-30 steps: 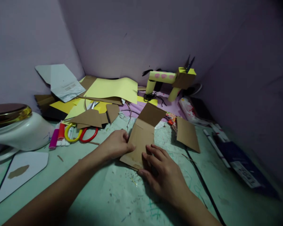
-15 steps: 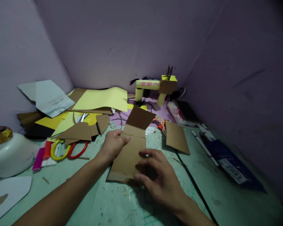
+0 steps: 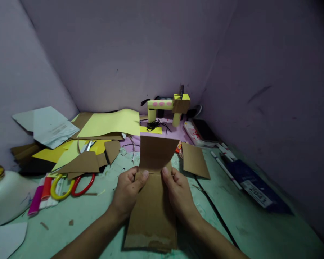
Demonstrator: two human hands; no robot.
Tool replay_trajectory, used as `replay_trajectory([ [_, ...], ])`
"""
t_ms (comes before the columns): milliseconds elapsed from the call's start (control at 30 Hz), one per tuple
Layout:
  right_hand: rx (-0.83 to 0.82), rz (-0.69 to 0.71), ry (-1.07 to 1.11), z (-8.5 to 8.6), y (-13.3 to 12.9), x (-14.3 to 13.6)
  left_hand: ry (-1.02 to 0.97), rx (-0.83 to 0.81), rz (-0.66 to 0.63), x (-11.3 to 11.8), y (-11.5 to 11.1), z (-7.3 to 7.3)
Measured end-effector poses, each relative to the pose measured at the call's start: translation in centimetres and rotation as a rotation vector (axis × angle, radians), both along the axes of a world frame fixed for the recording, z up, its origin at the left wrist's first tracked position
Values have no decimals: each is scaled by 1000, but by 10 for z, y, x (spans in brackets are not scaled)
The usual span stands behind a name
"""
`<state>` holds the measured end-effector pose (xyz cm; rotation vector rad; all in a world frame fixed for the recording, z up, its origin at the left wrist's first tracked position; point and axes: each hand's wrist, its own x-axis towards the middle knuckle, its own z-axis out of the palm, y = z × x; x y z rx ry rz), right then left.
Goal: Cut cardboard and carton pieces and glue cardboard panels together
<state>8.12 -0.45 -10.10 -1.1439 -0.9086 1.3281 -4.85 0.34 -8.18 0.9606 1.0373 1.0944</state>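
A long piece of brown cardboard (image 3: pixel 152 212) lies between my hands, its far end bent upward along a crease. My left hand (image 3: pixel 128 190) grips the left edge near that crease, thumb on top. On the opposite edge my right hand (image 3: pixel 179 192) pinches the cardboard the same way. The fingers beneath the sheet are hidden. Left of my left hand are scissors with yellow and red handles (image 3: pixel 82 184), their blades partly under brown cardboard scraps (image 3: pixel 82 163). A separate cardboard rectangle (image 3: pixel 196 160) rests beyond my right hand.
A yellow toy animal (image 3: pixel 160 104) with pink spots stands at the back. Yellow paper (image 3: pixel 110 123) is stacked at back left. A purple tube (image 3: pixel 35 201) and a white rounded object (image 3: pixel 8 196) sit at left. A dark blue packet (image 3: pixel 259 190) lies at right.
My right hand has closed onto the cardboard's right edge, where it was open before. The cardboard has come nearer and straighter, and my view has tilted up slightly.
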Motion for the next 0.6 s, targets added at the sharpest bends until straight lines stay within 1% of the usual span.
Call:
replay_trajectory([
  [100,32,9,-16,2,-3,1,-67,-20,-101,1,0,-1],
  [167,43,2,-54,2,-4,1,-46,-33,-134,1,0,0],
  [267,11,33,-82,-1,-4,1,76,-9,-110,1,0,0],
  [333,2,46,-124,-2,-3,3,122,-9,-102,-1,1,0],
  [367,19,18,-165,-3,-2,5,123,-21,-112,-1,1,-1],
  [467,124,-200,-275,3,5,13,114,-45,-184,-2,1,-1],
  [500,150,-244,-281,6,9,16,135,-32,-210,-1,0,-1],
  [533,156,-238,-263,10,14,18,163,-10,-237,-1,-1,0],
  [600,83,-132,-153,19,24,21,210,37,-292,1,-4,1],
])
